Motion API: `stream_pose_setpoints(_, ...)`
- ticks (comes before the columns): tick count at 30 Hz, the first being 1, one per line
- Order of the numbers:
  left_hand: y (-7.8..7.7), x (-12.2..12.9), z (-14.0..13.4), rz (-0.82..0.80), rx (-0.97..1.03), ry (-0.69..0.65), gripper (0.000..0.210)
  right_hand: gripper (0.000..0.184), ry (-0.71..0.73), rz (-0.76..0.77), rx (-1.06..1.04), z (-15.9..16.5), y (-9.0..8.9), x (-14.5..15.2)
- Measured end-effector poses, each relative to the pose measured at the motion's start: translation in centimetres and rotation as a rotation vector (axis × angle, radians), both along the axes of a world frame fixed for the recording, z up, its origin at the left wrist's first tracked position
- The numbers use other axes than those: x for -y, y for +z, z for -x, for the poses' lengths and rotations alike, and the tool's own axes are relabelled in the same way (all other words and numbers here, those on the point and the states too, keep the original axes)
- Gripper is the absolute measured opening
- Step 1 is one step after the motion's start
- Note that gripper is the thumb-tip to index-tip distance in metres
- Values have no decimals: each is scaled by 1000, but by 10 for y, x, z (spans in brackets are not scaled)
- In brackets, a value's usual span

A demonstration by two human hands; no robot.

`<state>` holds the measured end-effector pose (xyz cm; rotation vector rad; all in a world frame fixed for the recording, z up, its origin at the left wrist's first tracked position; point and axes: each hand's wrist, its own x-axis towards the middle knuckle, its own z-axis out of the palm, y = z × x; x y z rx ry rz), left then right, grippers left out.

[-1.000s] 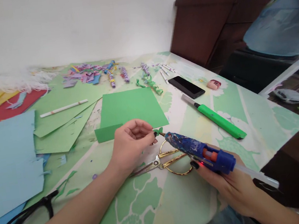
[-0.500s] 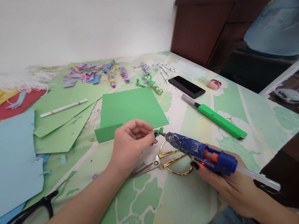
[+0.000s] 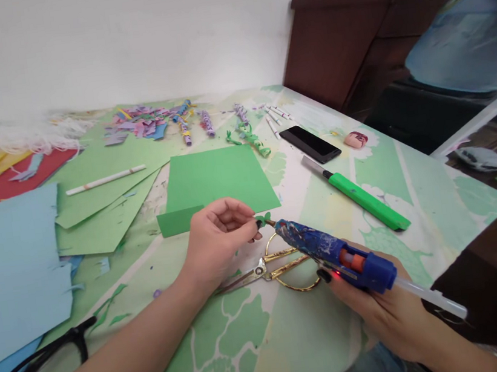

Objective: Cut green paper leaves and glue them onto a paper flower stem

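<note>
Between thumb and fingers, my left hand (image 3: 224,232) pinches a small green paper piece (image 3: 265,217) shaped like little leaves. Wrapped round a blue hot glue gun (image 3: 315,241) is my right hand (image 3: 384,308). The gun's nozzle touches or nearly touches the green piece, and a clear glue stick (image 3: 432,296) juts from its back. A small red light glows on its side. Gold-handled scissors (image 3: 266,269) lie on the table beneath both hands. Just behind my left hand is a green paper sheet (image 3: 220,177), with a narrow green strip (image 3: 180,221) at its near left corner.
To the right lie a green utility knife (image 3: 364,198), blade out, and a black phone (image 3: 310,144). Blue paper (image 3: 12,266) and glasses (image 3: 79,339) are at left. Paper scraps (image 3: 143,121) and curled paper pieces (image 3: 208,123) lie farther back, before the wall.
Almost nothing differs. Both hands, the green piece and the glue gun hold nearly the same position.
</note>
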<state>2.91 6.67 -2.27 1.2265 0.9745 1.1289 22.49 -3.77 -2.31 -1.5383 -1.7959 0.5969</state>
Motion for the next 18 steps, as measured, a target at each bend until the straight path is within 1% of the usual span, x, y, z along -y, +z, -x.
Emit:
stream_pose_setpoints(7,-1,0,0,6,5,-9,12,22,20,7,20,-1,-1,1)
stream_pose_setpoints(12,0,0,0,11,15,3,13,17,16,-3,41,-2,-3,4)
stream_pose_setpoints(18,0,0,0,16,21,16,13,14,57,-62,100,-5,-2,4)
